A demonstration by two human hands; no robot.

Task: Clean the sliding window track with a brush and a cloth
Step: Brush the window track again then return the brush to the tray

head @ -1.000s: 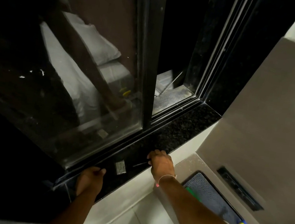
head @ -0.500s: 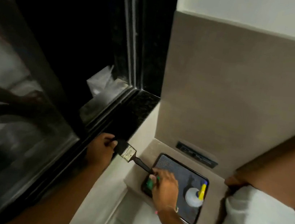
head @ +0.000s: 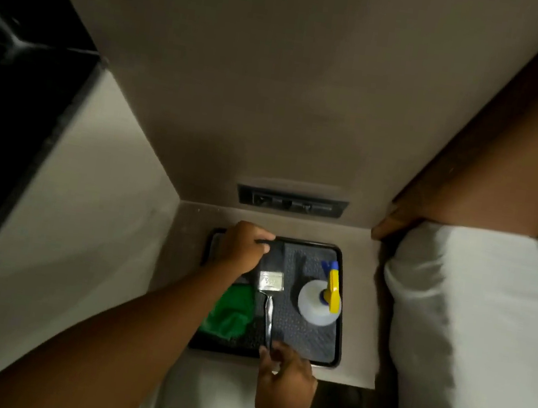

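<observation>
A paintbrush [head: 271, 282] with a metal ferrule and a dark handle lies lengthwise over the black tray [head: 341, 317] on the ledge. My left hand [head: 243, 247] curls over its bristle end at the tray's far left corner. My right hand [head: 287, 374] pinches the tip of the handle at the tray's near edge. A green cloth [head: 232, 311] lies crumpled in the tray, left of the handle and partly under my left forearm. The dark window sill [head: 15, 106] shows only at the far left; the track is out of view.
A white spray bottle [head: 316, 302] with a yellow and blue trigger stands in the tray's right half. A black socket strip [head: 292, 202] sits in the wall above the ledge. A white pillow [head: 472, 322] and bed press close on the right.
My view swung right from the window to the ledge. Both hands carried the brush from the sill over to the tray, where it now lies flat between them.
</observation>
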